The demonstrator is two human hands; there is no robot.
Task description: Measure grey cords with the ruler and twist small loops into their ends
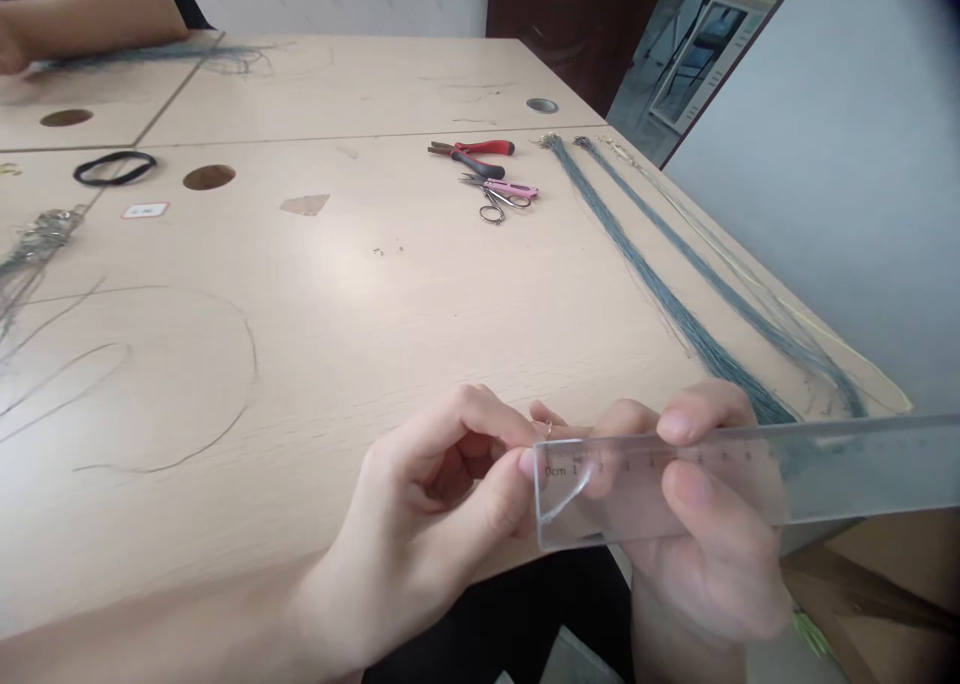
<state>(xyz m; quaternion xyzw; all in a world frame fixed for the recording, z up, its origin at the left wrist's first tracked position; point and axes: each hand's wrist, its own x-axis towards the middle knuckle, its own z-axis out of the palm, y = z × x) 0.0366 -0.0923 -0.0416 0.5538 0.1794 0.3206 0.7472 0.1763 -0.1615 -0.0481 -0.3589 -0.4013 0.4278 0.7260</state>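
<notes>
My right hand grips a transparent plastic ruler between thumb and fingers, with its centimetre marks facing me. The ruler lies nearly level above the table's near edge, its zero end to the left. At that end, the thumb and index finger of my left hand are pinched together around a small gold-coloured ring, which shows just above the ruler's top edge. Its kind is too small to tell, and any thread attached to it is not discernible. My left thumb touches the ruler's corner.
Pliers and small scissors lie on the table. Right of them stretch blue-grey thread bundles and a yellowish cord. Loose threads and a black band lie left. Another person's arm rests at the far left.
</notes>
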